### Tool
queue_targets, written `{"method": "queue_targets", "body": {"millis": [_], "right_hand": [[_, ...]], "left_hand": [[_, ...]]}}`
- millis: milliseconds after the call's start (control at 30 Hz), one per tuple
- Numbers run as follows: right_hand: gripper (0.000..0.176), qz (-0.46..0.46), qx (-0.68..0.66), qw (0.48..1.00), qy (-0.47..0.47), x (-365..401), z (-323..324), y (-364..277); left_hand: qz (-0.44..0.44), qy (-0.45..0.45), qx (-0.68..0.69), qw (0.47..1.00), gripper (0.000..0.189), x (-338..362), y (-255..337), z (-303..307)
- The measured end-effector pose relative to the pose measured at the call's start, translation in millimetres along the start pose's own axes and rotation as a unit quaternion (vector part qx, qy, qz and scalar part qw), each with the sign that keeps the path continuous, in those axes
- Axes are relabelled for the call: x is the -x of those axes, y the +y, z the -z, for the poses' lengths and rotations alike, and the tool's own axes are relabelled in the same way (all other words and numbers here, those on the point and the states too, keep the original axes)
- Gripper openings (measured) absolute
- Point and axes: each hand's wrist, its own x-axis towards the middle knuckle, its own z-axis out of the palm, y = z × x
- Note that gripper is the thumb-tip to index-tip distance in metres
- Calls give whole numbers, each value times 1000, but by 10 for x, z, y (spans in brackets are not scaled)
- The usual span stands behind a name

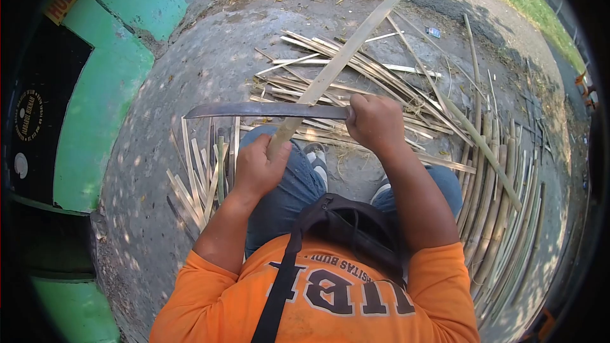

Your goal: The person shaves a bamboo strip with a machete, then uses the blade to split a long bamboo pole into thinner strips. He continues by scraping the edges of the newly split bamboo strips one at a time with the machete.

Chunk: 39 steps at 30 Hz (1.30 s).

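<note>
A long pale bamboo strip slants up and away from me, its near end wrapped in my left hand. My right hand is closed around the handle of a long, dark-bladed machete. The blade points left and lies across the strip, just beyond my left hand. Beyond my knees, split bamboo strips are heaped on the ground. Another bundle of cut strips lies beside my left leg.
Long bamboo poles and strips lie to my right. A green wall stands at the left, with a dark panel. Grey concrete ground surrounds my feet. Grass shows at the far right, and a small piece of litter lies beyond the heap.
</note>
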Motion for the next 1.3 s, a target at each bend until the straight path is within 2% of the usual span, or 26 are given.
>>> {"method": "queue_targets", "body": {"millis": [133,267,333,467,567,667,767,867,967,1067,1167,1267,1300], "right_hand": [[14,6,-22,1000,-5,57,-34,-29],[14,5,-30,999,-30,78,-93,-70],[15,-20,-53,995,-77,79,-95,-88],[16,-37,-109,985,-131,85,-26,-119],[25,3,-155,982,-111,121,24,-73],[34,-9,-129,963,-236,86,236,-92],[46,-39,-89,954,-284,29,215,-64],[48,-35,-92,950,-296,13,209,-138],[49,27,-157,955,-250,160,-61,-81],[48,54,-146,966,-208,154,-125,-94],[51,36,-79,974,-207,40,-13,-73],[54,43,-69,982,-168,42,-100,9],[47,34,-56,980,-189,34,-79,-39]], "left_hand": [[23,15,69,997,37,38,-185,-74],[86,-13,78,993,36,57,-322,-106],[97,-7,83,992,38,74,-357,-114],[100,19,74,992,43,80,-406,-140],[83,25,42,995,45,16,-438,-73],[51,61,13,997,44,-48,-371,52],[40,76,-6,996,44,-71,-456,13],[46,80,-14,996,44,-97,-578,-113],[62,81,4,995,44,-107,-578,-123],[54,92,9,994,43,-106,-597,-135],[52,91,-9,994,43,-90,-598,-145],[50,86,-20,995,43,-90,-588,-156],[56,84,-19,995,43,-96,-592,-151]]}}
